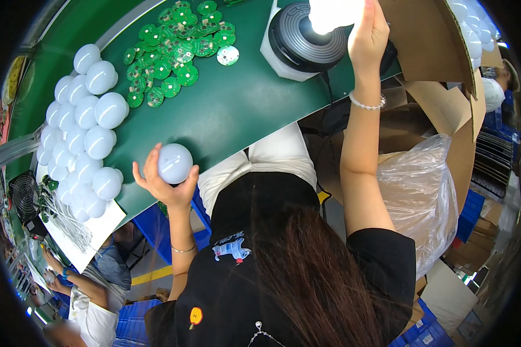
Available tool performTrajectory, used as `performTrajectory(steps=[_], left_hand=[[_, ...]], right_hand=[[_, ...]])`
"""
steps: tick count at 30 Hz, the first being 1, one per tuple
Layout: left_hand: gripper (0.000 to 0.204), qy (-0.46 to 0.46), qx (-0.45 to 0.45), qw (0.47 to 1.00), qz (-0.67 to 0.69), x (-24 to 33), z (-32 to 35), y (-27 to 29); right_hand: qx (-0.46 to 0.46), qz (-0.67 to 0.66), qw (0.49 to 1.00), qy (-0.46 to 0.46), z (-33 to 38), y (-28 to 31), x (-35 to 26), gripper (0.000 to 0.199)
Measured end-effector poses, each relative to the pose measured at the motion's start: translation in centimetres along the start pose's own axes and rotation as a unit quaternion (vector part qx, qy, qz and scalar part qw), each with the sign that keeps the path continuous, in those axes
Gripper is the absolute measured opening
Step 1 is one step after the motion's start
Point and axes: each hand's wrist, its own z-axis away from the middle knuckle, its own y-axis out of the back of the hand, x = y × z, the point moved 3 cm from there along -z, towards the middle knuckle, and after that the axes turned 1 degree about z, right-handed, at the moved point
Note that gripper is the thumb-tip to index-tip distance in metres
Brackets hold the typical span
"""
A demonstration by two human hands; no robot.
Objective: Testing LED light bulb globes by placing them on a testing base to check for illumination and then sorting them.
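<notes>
My left hand (176, 194) is curled around a round white light bulb (175, 163), just above the near edge of the green table (237, 98). At the far right of the table, my right hand (367, 37) grips a brightly glowing light bulb (329, 14); glare washes out its outline. That bulb is over a black round ridged device (286, 43) on a white base, and the glare hides whether they touch. Left of the device lies a heap of round green circuit boards (179, 52), with one pale disc (227, 55) beside it.
Many white bulbs (87, 113) are grouped along the table's left side. Thin grey wires (69, 225) lie on a white sheet near them. On my right stands a cardboard box (428, 40) and a clear plastic bag (419, 196). Another person (92, 301) works at lower left.
</notes>
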Motion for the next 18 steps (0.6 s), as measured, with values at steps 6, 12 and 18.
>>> performTrajectory(steps=[6,12,18], left_hand=[[0.079,-0.002,-0.003,1.0,-0.002,0.1,0.0,0.0],[0.078,-0.005,0.003,1.0,-0.005,0.1,0.0,0.0],[0.078,-0.005,0.004,1.0,-0.007,0.0,0.0,0.0]], right_hand=[[-0.14,0.177,0.974,-0.023,0.2,3.4,-1.0,0.033],[-0.214,0.236,0.943,-0.092,-0.2,3.4,-3.5,0.049],[-0.201,0.283,0.937,0.03,-0.8,1.2,-5.0,0.043]])
